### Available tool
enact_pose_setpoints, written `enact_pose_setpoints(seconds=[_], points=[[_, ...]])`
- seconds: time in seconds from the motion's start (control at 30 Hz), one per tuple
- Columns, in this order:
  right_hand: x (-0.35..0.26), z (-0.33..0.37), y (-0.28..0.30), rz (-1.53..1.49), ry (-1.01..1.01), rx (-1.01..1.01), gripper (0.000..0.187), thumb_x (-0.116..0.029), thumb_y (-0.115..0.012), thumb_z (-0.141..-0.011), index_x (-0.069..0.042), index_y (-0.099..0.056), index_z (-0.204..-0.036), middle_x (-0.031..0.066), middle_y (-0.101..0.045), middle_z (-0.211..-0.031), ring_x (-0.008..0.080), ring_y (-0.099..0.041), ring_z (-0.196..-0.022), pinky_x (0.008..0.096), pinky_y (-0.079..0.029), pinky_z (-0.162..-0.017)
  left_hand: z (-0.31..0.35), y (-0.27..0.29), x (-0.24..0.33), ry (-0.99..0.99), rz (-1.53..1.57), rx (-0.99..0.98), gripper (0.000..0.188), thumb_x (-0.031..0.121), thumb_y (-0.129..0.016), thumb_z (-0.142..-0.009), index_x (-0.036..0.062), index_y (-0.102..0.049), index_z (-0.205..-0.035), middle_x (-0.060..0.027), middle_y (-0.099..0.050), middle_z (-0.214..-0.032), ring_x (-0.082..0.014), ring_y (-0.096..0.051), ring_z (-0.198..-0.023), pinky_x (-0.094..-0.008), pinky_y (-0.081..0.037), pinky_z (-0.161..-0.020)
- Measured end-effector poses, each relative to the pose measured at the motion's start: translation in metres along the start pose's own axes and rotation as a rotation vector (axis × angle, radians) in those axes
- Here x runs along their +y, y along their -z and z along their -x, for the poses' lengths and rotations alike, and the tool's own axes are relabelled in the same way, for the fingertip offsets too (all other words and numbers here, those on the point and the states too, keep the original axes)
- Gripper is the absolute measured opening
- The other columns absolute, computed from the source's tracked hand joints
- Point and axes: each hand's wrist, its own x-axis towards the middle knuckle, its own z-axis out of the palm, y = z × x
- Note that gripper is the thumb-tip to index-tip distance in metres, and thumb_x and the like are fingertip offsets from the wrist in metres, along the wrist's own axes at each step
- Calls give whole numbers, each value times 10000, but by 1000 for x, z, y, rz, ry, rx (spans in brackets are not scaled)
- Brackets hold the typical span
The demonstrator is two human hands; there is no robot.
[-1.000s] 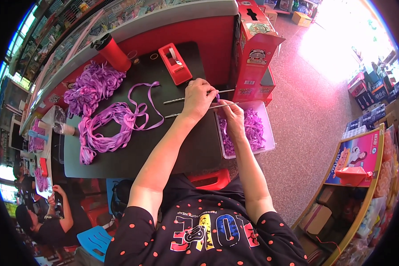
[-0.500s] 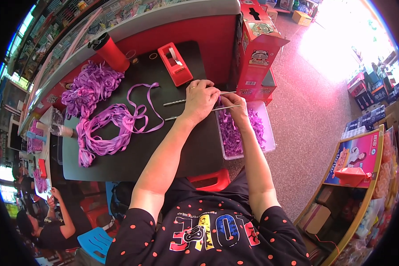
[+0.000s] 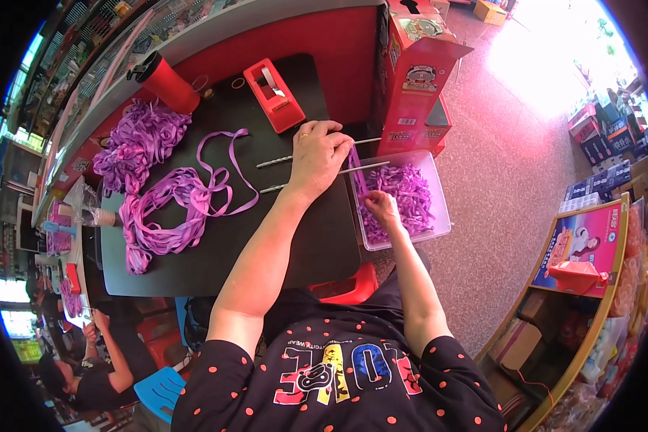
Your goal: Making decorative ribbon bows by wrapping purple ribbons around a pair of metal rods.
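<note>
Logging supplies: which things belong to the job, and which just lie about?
Likely in use:
two metal rods by the left hand
purple strand at the right hand
ribbon coil
ribbon bundle
plastic bin

Likely lying about:
tape dispenser
red tumbler

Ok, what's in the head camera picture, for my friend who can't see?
A person's left hand is over two thin rods at a black table, while the right hand holds purple ribbon over a plastic tub of ribbon pieces. Ribbon bundles lie at left.
</note>
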Motion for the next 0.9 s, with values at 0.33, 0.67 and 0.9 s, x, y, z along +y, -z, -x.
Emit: enact_pose_setpoints(seconds=[0.33,0.67,0.9], points=[[48,34,-27,-670,-343,80,212,-213,-642,-825,-56,-703,-954,0,-623,-681,80,-536,-539,227,-414,-468,-1,-1,-2,-1,-18,-10,132,226,-648,-806,114,-713,-830,-22,-615,-1046,-248,-487,-1050,-406,-357,-925],[46,34,-48,-374,-409,116,258,-228,-730,-745,-46,-710,-927,54,-668,-704,113,-605,-630,266,-464,-555,-2,-2,0,5,-14,-24,133,225,-650,-806,110,-714,-828,-23,-616,-1046,-250,-484,-1055,-403,-351,-935],[36,31,-54,-1043,-666,36,175,-218,-707,-802,-70,-648,-876,-13,-583,-671,85,-507,-509,206,-333,-406,-1,-1,0,4,-40,-49,143,222,-629,-834,108,-708,-867,-16,-614,-1081,-243,-484,-1062,-379,-338,-944]])
